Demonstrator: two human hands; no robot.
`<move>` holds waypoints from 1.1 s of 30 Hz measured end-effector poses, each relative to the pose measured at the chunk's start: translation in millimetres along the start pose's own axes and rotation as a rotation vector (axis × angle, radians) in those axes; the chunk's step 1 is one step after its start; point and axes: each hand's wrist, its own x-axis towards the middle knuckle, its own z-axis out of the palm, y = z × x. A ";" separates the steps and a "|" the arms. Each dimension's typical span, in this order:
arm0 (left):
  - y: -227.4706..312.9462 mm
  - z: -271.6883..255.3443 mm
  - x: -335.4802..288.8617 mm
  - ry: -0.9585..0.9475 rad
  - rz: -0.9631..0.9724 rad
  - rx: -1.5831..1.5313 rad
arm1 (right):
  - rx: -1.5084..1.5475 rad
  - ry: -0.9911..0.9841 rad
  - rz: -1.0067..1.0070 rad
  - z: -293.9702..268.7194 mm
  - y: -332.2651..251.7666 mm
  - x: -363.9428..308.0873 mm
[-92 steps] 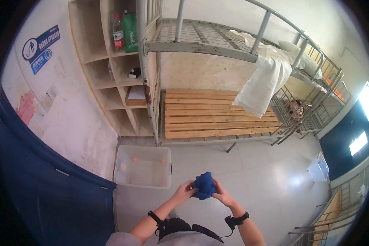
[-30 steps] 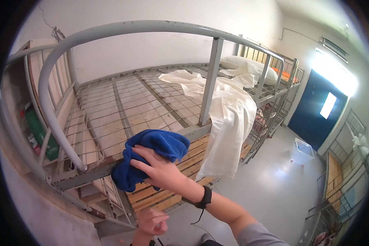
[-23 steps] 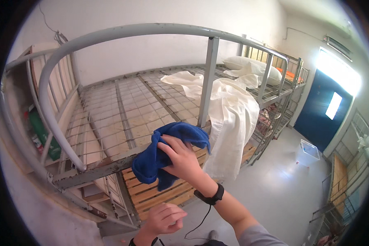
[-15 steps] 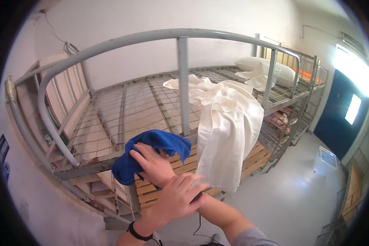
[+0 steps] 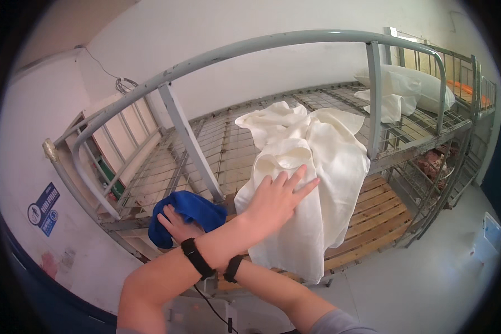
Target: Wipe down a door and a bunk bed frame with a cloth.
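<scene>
My arms are crossed. My left hand reaches right and lies flat, fingers spread, on a white sheet that hangs over the side rail of the upper bunk. My right hand, passing under the left forearm, grips a bunched blue cloth against the edge of the bunk's wire mesh, next to a slanted grey post. Both wrists wear black bands.
A curved grey metal guard rail arches over the upper bunk. White pillows lie at its far end. Wooden slats of the lower bunk show below. A white box stands on the floor at right, and a blue sign is on the left wall.
My left hand rose from below, crossed over the right arm and landed on the white sheet. The right hand stayed on the blue cloth at the bunk's edge. The view turned right.
</scene>
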 end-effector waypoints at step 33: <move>13.8 49.8 27.1 0.096 0.283 0.344 | -0.077 -0.389 0.073 -1.7 -4.2 23.6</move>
